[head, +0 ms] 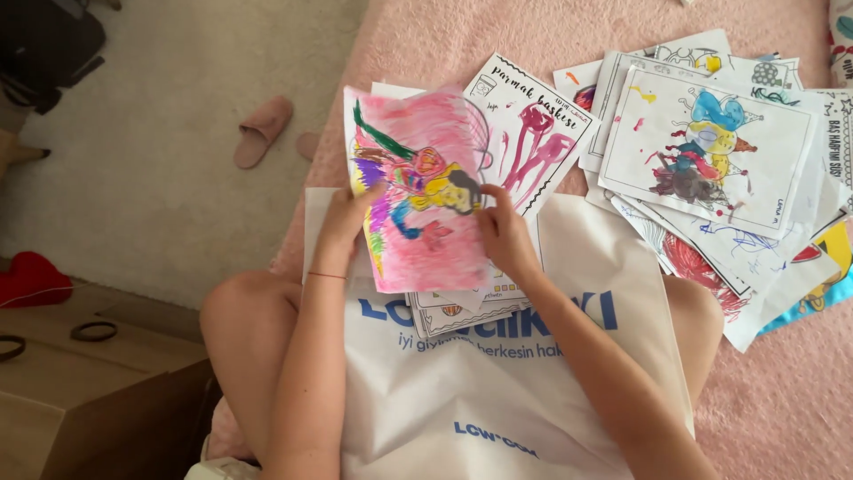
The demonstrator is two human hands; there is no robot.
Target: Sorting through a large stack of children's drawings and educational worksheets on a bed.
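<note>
nearest the camera lies a white shopping bag (498, 391) with blue lettering, spread flat across the person's lap between two bare knees; both forearms reach out over it toward the far side; on top of the bag's far edge sits a small stack of paper sheets (462, 307), and the uppermost one is a pink coloured drawing (426, 191), scribbled densely in pink with a green stroke, purple and yellow patches and a dark blob near its right edge; the left hand (345, 222) grips the drawing's left edge, fingers curled onto the paper and thumb hidden behind it, a thin red band on the wrist; the right hand (505, 233) pinches the drawing's right edge near the dark blob, fingers bent closed on the sheet; the drawing stands tilted up off the stack, held between the two hands; just behind it, touching, lies a white sheet with red finger-paint marks (538, 147); to the far right a loose heap of children's drawings (711, 151) fans out over the pink blanket (782, 400), the top one showing a blue and yellow painted figure; to the far left, on the pale carpet (160, 151), rests a pink slipper (262, 132); at the near left stands a brown cardboard box (98, 391) with two dark rings (93, 332) on it.
</note>
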